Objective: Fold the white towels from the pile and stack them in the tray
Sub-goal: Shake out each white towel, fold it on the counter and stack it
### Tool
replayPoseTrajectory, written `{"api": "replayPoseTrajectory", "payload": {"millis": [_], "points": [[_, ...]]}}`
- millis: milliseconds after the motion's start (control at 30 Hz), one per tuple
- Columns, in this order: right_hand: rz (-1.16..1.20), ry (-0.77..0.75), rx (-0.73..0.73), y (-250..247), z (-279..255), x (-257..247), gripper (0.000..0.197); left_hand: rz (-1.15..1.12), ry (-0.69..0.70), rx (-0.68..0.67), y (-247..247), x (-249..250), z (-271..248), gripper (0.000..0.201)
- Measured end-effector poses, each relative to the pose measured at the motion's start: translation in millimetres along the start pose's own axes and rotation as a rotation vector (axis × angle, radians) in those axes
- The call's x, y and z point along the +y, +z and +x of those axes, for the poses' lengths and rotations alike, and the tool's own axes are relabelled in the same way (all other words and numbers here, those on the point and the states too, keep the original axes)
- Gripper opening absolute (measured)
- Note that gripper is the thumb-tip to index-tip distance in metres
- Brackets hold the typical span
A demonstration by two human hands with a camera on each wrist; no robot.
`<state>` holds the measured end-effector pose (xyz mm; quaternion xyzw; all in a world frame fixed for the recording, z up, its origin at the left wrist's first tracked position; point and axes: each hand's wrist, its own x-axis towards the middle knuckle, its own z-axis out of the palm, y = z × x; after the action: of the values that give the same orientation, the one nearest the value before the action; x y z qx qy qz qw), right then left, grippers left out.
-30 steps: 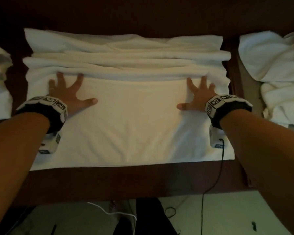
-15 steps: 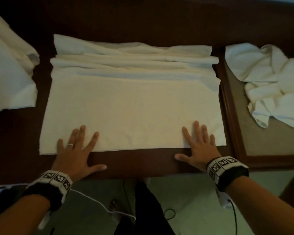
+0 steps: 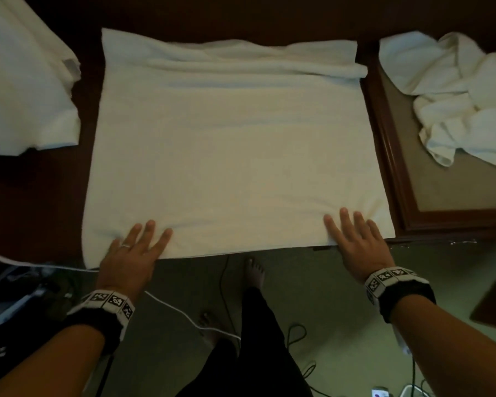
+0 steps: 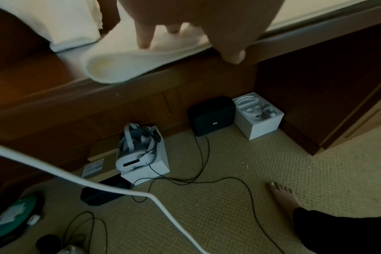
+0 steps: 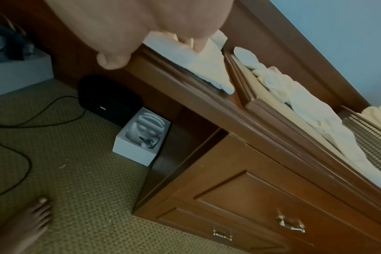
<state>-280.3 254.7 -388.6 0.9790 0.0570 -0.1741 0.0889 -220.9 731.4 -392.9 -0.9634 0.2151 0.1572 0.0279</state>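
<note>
A large white towel (image 3: 235, 156) lies spread on the dark wooden desk (image 3: 35, 202), with loose folds bunched along its far side. Its near edge reaches the desk's front edge. My left hand (image 3: 135, 247) presses flat on the near left corner with straight fingers (image 4: 143, 37). My right hand (image 3: 355, 239) presses flat on the near right corner. In both wrist views the thumb hangs over the desk front, below the towel's edge. A wooden-rimmed tray (image 3: 395, 156) at the right holds crumpled white towels (image 3: 455, 90).
More white towel cloth (image 3: 20, 90) lies at the left of the desk. The carpet below holds cables (image 4: 196, 180), a black case (image 4: 211, 115), white boxes (image 4: 259, 115) and a headset (image 4: 135, 151). My bare foot (image 3: 255, 270) stands by the desk. A woven tray (image 5: 372, 137) sits further right.
Both hands slid from the far folds back to the near edge. The towel now lies smoother, and its near edge has come up to the desk front.
</note>
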Motion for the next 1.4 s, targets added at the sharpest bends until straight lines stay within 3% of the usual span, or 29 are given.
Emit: {"api": "replayPoseTrajectory", "payload": {"millis": [100,167,267,333,500,700,833,1100,1400], "points": [[-0.035,-0.037,0.003,-6.9,-4.7,4.9,0.1,0.065,0.014,0.073,-1.4,-2.7,-2.9,0.083],[-0.029,-0.066,-0.004,-19.6,0.7,8.6,0.083,0.114,0.017,0.069,-9.4,-3.2,0.3,0.077],[0.015,-0.059,-0.043,-44.9,11.1,9.8,0.046,0.149,-0.031,-0.051,-22.2,-5.4,5.4,0.075],[0.032,0.027,-0.075,-57.4,15.7,10.4,0.035,0.151,-0.117,-0.206,-33.6,-8.9,8.3,0.076],[-0.065,0.12,-0.252,-82.4,18.8,6.3,0.022,-0.034,-0.178,-0.335,-59.4,-18.5,11.3,0.064],[0.009,0.184,-0.453,-87.5,5.1,5.8,0.029,-0.052,-0.174,-0.453,-74.7,-26.8,7.3,0.022],[0.098,0.211,-0.484,-89.8,4.4,6.4,0.02,-0.059,-0.204,-0.602,-83.1,-25.4,9.8,0.027],[0.115,0.183,-0.418,-131.4,49.9,27.3,0.019,-0.155,-0.288,-0.438,-118.9,-56.6,57.7,0.046],[0.066,0.156,-0.32,-168.6,147.4,72.0,0.033,-0.214,-0.335,-0.304,-156.3,-96.4,165.5,0.036]]}}
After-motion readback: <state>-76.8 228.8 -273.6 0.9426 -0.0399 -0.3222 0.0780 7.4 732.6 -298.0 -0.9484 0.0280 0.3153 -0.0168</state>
